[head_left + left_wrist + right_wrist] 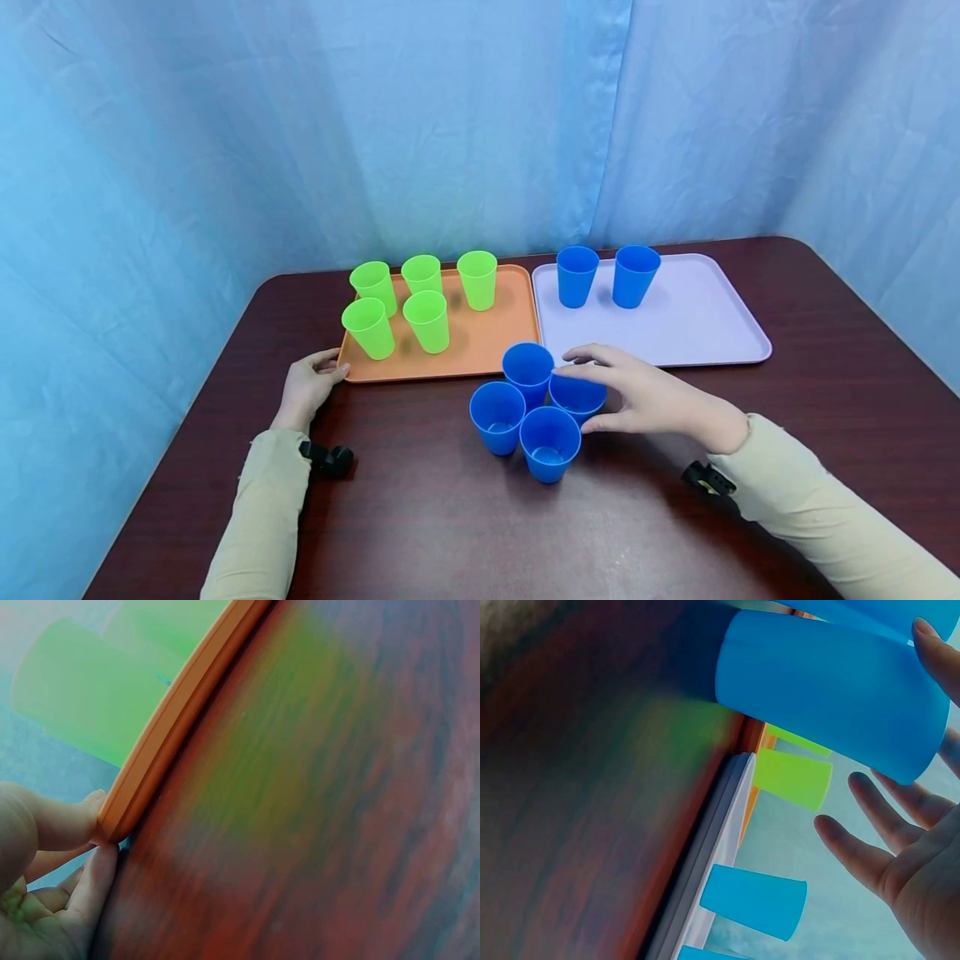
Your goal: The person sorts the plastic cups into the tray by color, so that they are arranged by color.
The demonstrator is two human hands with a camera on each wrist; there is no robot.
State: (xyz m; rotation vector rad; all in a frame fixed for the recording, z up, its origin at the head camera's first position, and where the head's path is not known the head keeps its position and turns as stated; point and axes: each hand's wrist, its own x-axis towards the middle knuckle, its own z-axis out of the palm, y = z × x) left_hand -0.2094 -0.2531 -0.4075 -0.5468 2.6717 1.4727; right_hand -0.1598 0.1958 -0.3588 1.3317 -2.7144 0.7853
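Several blue cups stand bunched on the dark table in the head view. My right hand [630,398] curves round the rightmost blue cup [576,398], with the fingers over its far rim and the thumb at its near side. In the right wrist view the spread fingers [870,817] stand off from this cup [825,690] and one fingertip touches its rim. My left hand [333,365] is at the front-left corner of the orange tray [487,342]. The left wrist view shows thumb and forefinger [97,870] pinching that corner's rim [172,720].
Several green cups [427,321] stand upright on the orange tray. Just right of it lies a lilac tray [705,325] with two blue cups [577,275] at its far left. Blue curtains close off the table behind and on both sides.
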